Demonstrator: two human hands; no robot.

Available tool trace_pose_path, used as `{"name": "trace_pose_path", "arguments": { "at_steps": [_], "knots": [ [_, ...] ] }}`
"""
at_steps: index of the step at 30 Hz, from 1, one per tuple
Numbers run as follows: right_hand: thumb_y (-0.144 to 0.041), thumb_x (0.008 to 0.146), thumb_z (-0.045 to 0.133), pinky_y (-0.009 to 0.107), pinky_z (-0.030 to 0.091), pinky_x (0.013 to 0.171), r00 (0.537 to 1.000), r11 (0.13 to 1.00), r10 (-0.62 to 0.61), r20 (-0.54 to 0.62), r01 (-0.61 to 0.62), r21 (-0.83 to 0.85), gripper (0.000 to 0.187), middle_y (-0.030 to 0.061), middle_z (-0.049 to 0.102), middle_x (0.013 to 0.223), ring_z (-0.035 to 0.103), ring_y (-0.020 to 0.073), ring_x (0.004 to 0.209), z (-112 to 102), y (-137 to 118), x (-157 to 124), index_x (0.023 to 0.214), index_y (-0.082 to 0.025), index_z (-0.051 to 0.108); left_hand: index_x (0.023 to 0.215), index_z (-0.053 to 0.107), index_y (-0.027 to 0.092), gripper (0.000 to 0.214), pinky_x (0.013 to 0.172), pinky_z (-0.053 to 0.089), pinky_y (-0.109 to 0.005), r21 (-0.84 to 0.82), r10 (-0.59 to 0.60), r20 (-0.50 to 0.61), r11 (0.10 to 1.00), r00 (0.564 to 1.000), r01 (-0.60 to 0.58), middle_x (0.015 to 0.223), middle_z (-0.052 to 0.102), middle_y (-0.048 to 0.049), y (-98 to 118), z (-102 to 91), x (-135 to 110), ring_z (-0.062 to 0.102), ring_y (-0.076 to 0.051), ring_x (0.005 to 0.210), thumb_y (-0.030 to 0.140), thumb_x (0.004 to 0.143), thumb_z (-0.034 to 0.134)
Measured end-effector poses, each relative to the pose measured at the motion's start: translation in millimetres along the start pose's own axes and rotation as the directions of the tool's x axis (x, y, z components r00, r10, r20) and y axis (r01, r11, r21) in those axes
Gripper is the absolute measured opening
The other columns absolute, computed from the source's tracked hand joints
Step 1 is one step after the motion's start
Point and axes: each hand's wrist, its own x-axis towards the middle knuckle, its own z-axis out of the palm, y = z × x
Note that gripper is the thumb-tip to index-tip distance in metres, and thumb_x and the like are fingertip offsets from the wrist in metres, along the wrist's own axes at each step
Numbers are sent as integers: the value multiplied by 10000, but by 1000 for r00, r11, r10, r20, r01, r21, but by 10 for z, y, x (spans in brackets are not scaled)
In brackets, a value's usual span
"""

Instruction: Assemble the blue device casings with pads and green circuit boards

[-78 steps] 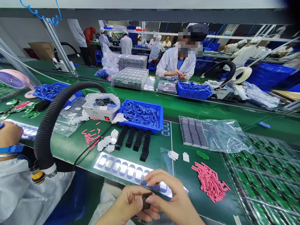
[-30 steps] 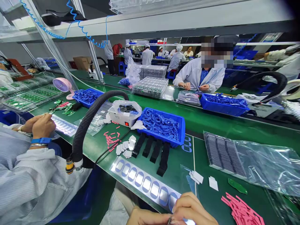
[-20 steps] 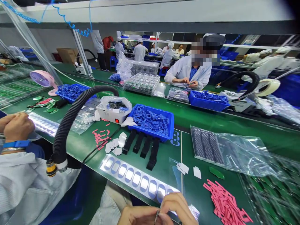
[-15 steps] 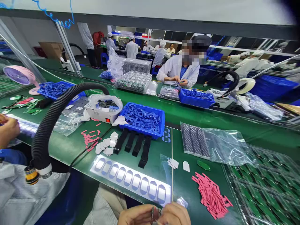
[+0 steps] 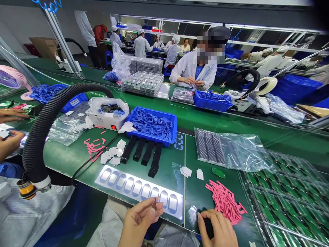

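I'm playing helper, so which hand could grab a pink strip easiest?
Probably the right hand: it's beside the pink strips, though curled over something black. The left hand is farther away, pinching something small.

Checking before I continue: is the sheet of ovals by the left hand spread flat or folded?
Spread flat: the sheet of ovals lies on the green bench, no fold visible; the left hand hides a little of it.

The bench [image 5: 164, 166] is showing green, with pink strips [image 5: 226, 202], white cards [image 5: 111, 153] and 4 black straps [image 5: 155, 160] standing out against it. The bin [image 5: 164, 142] and its plastic parts [image 5: 153, 121] are both showing blue, while a silvery sheet [image 5: 179, 214] is repeating grey-blue ovals [image 5: 137, 187] in 1 row.
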Motion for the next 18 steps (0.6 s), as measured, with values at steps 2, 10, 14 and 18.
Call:
{"name": "trace_pose_path", "arguments": {
  "at_steps": [2, 10, 14, 18],
  "knots": [
    [-427, 879, 537, 327, 520, 645, 985, 984, -169, -41, 166, -64, 282, 95, 741, 886, 698, 232, 770, 4, -13, -18, 951, -181, 655, 807, 790, 220, 408, 620, 574, -233, -2, -1, 1, 1000, 1000, 1, 788, 796, -109, 3, -28, -4, 756, -224, 730, 488, 505, 851],
    [-293, 914, 494, 302, 546, 666, 839, 835, -544, -8, 541, -101, 245, 32, 770, 951, 740, 193, 789, -189, -211, 316, 1070, -200, 658, 817, 788, 214, 401, 614, 567, -205, -37, -16, 38, 999, 999, 17, 765, 798, -92, 114, -50, 14, 749, -184, 687, 479, 522, 849],
    [-302, 890, 565, 336, 568, 769, 935, 922, -352, -34, 353, 157, 382, 92, 740, 1051, 716, 236, 922, -356, -583, 613, 1247, -166, 555, 823, 787, 215, 390, 681, 576, -223, -32, -2, 148, 999, 989, 6, 761, 799, -82, 142, 18, -34, 747, -176, 698, 476, 538, 844],
    [-378, 835, 658, 305, 598, 735, 834, 782, -538, -118, 547, 300, 433, 85, 762, 967, 731, 226, 842, -405, -1009, 927, 1193, -143, 590, 854, 784, 207, 369, 751, 568, -259, 53, 61, 266, 996, 962, -77, 805, 800, -86, 119, 9, -94, 750, -209, 774, 443, 576, 839]
  ]
}}
